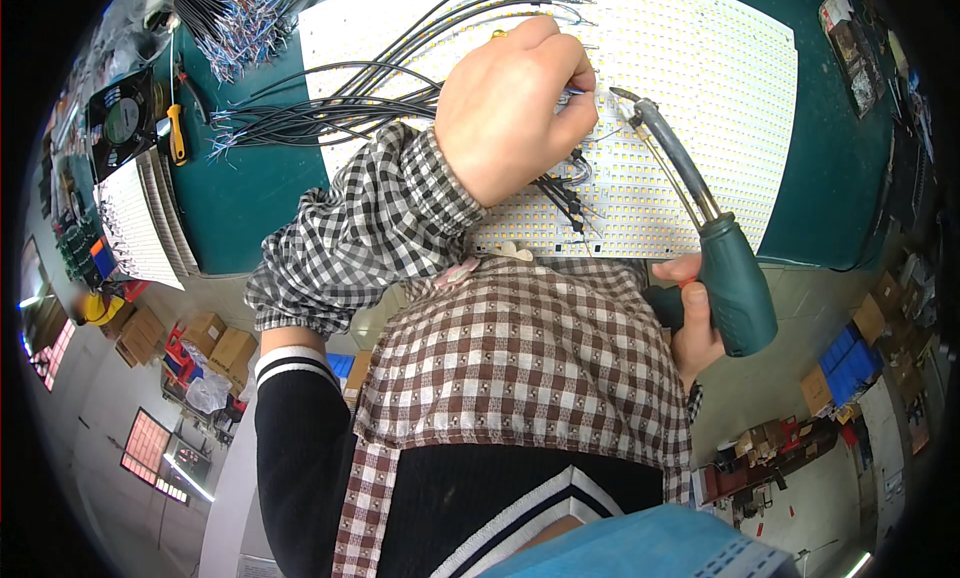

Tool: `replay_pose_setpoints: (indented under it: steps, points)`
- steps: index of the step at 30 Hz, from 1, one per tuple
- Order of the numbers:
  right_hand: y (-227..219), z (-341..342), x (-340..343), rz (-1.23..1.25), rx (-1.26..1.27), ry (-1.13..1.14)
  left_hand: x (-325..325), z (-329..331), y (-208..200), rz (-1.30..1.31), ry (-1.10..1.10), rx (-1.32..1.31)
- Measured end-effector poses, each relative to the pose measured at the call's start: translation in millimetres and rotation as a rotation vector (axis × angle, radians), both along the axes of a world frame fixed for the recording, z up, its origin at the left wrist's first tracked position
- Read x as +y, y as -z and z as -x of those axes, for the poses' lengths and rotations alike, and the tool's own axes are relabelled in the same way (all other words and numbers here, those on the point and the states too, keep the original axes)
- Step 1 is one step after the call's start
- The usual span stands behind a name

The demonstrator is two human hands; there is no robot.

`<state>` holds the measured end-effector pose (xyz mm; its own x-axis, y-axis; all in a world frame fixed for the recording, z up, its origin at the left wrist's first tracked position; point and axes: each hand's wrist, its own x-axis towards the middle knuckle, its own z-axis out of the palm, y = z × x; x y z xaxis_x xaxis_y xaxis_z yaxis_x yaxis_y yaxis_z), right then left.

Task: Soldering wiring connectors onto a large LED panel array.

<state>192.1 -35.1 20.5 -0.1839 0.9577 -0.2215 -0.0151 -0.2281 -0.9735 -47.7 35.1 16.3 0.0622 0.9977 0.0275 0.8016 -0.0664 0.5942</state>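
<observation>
My left hand (515, 103) is closed in a pinch above the white LED panel (700, 98), seemingly on the thin end of a wire; the fingers largely hide it. My right hand (695, 328) grips the green handle of a soldering gun (738, 288). The gun's dark bent tip points up and left, close beside my left fingertips, and a thin solder feed tube runs along it. Black cables (330, 113) with stripped coloured ends lie across the panel, passing under my left hand. More short cables (568, 206) rest on the panel below that hand.
The panel lies on a green table mat (235, 208). At the left are a bundle of cables (235, 23), a yellow-handled screwdriver (177, 133), pliers (188, 86), a black fan (122, 120) and stacked white panels (140, 218). Boxes (235, 353) stand on the floor beyond.
</observation>
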Motion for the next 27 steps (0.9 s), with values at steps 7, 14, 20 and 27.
replay_pose_setpoints:
  steps: [7, 14, 20, 27]
  points:
    - [-2, 3, -1, 0.032, 0.029, 0.076, 0, 0, 0, -0.004, 0.011, 0.014]
    - [3, 3, -1, -0.019, 0.075, 0.119, -9, -1, -4, -0.438, -0.039, 0.069]
    - [3, 1, 6, -0.055, 0.07, 0.17, -40, 13, -30, -0.043, 0.027, 0.167]
    - [0, 1, 9, -0.043, 0.036, 0.166, -49, 6, -34, -0.023, -0.037, 0.219]
